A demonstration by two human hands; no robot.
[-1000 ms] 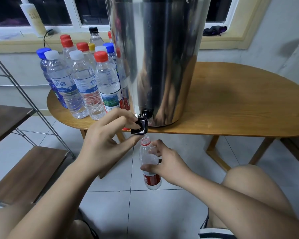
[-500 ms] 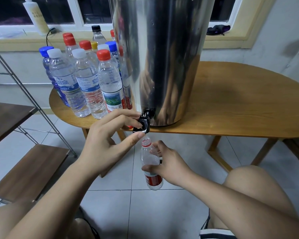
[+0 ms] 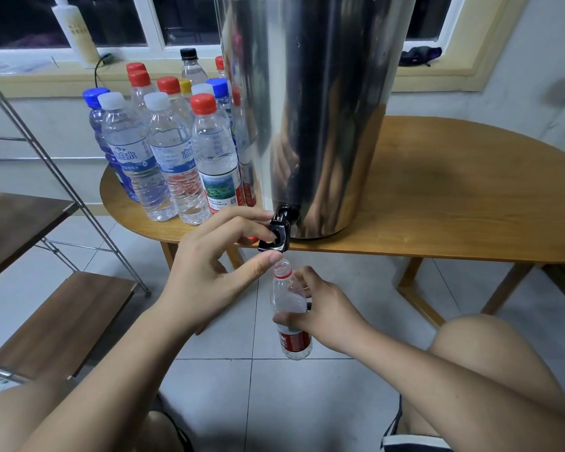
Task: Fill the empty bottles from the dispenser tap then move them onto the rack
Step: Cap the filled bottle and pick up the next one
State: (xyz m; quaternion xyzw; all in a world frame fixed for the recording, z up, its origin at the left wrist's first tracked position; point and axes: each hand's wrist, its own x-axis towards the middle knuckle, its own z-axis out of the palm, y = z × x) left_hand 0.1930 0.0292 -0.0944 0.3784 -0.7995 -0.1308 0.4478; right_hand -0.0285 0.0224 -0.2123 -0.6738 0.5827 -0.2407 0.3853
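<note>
A tall steel dispenser (image 3: pixel 310 119) stands on the wooden table (image 3: pixel 454 203), its black tap (image 3: pixel 276 236) overhanging the front edge. My left hand (image 3: pixel 216 265) pinches the tap lever between fingers above and thumb below. My right hand (image 3: pixel 320 309) grips an uncapped clear bottle with a red label (image 3: pixel 291 321), held upright with its mouth just under the tap. A small dark object, hard to make out, shows between my right fingers. The water level inside the bottle is hard to read. Several capped bottles (image 3: pixel 173 151) cluster on the table left of the dispenser.
A metal-framed rack with wooden shelves (image 3: pixel 56 321) stands at the left, close to the table edge. My bare knee (image 3: pixel 490 353) is at the lower right. A white bottle (image 3: pixel 75 31) and a dark cloth (image 3: pixel 419 55) lie on the windowsill. The floor is tiled.
Both hands keep their holds on the tap and the bottle. The view has shifted slightly; the bottle stays under the tap.
</note>
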